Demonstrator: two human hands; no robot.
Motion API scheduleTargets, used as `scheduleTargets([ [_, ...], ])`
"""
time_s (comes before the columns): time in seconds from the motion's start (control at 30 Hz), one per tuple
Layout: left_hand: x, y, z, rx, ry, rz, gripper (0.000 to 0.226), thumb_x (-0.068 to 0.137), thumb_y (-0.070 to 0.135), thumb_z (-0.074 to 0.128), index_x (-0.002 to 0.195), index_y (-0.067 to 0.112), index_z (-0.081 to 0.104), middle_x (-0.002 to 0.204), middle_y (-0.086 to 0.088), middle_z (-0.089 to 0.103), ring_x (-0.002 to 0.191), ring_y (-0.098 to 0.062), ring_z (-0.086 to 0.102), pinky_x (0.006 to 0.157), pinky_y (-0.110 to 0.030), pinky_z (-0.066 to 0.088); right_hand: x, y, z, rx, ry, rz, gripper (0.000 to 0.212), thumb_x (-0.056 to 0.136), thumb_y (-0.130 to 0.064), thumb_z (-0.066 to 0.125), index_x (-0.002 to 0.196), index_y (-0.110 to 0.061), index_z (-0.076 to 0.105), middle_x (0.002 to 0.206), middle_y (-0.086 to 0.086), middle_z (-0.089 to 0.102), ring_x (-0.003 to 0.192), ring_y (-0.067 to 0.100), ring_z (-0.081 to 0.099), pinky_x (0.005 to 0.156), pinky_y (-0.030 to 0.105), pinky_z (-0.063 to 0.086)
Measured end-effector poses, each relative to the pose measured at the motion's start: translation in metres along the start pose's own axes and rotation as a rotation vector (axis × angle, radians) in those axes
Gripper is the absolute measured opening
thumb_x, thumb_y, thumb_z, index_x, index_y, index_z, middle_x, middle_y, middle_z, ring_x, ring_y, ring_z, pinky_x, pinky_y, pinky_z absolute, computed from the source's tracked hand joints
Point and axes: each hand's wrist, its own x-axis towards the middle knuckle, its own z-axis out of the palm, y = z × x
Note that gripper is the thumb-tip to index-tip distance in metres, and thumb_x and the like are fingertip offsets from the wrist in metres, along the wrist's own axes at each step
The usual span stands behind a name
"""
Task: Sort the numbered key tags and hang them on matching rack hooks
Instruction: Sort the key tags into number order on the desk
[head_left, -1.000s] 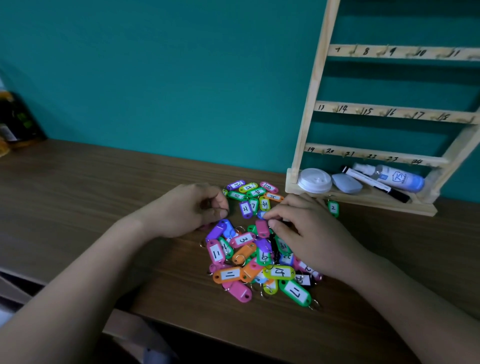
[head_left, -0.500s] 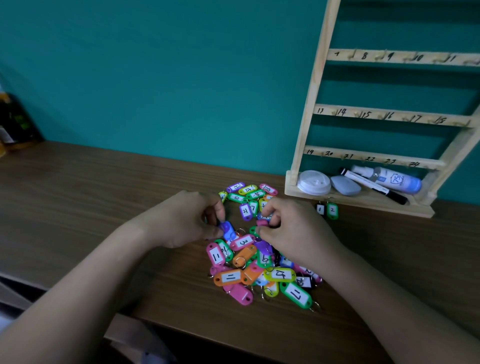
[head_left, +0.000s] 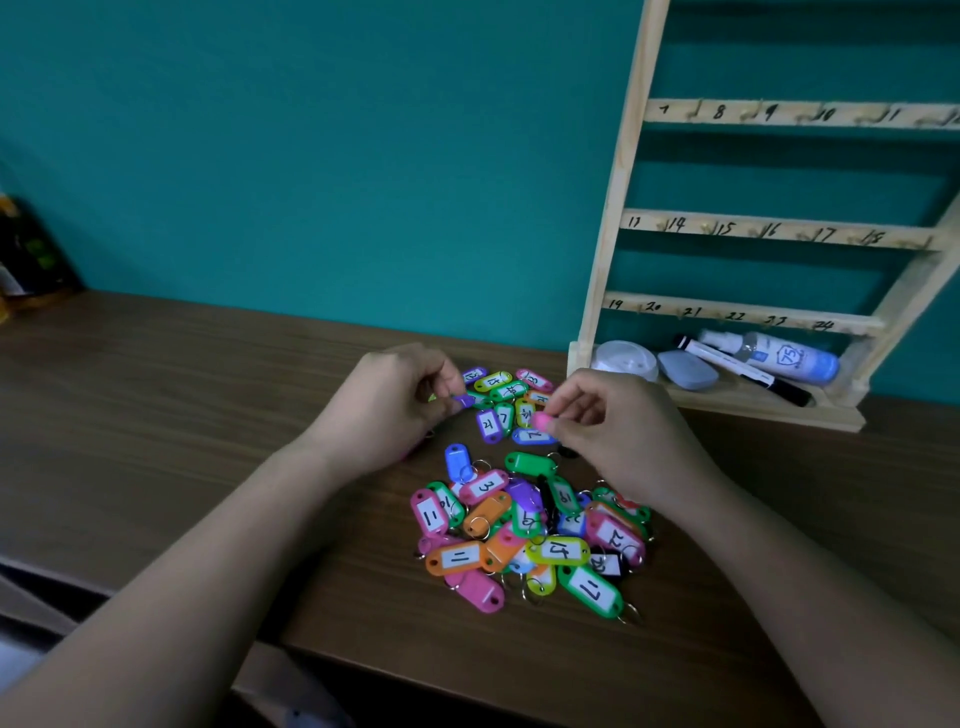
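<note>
A heap of coloured numbered key tags (head_left: 530, 535) lies on the brown table (head_left: 182, 415), with a smaller group of tags (head_left: 506, 397) just behind it. My left hand (head_left: 389, 410) pinches a purple tag (head_left: 464, 400) at its fingertips, held above the table left of the small group. My right hand (head_left: 613, 426) pinches a pink tag (head_left: 540, 421) over the same group. The wooden rack (head_left: 769, 228) with numbered hooks stands at the back right; no tag hangs on the rows I see.
The rack's base tray holds a white lid (head_left: 623, 359), a grey eraser (head_left: 685, 369), a black marker (head_left: 743, 368) and a spray bottle (head_left: 774, 353). Dark objects (head_left: 31, 254) sit at the far left against the teal wall. The table's front edge runs close below the heap.
Both hands have lifted off the heap and drawn back toward the far group, the left now holding a purple tag and the right a pink one.
</note>
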Motion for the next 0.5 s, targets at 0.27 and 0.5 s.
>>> scheduleTargets([
  [0.27, 0.009, -0.002, 0.014, 0.163, -0.082, 0.0, 0.018, 0.085, 0.016, 0.082, 0.09, 0.031, 0.075, 0.097, 0.011, 0.067, 0.09, -0.01, 0.065, 0.084, -0.035, 0.054, 0.009, 0.029, -0.014, -0.201, 0.127, 0.01, 0.005, 0.093, -0.024, 0.081, 0.093, -0.025, 0.076, 0.08, -0.016, 0.065, 0.075, -0.001, 0.058, 0.063, 0.022, 0.043],
  [0.5, 0.001, 0.001, 0.005, 0.15, -0.192, -0.006, 0.014, 0.085, 0.021, 0.081, 0.094, 0.032, 0.078, 0.086, 0.023, 0.072, 0.086, 0.004, 0.066, 0.074, -0.008, 0.047, 0.012, 0.038, -0.01, -0.276, 0.139, 0.014, 0.015, 0.093, -0.01, 0.078, 0.098, -0.024, 0.076, 0.089, -0.012, 0.064, 0.079, -0.002, 0.057, 0.064, 0.02, 0.044],
])
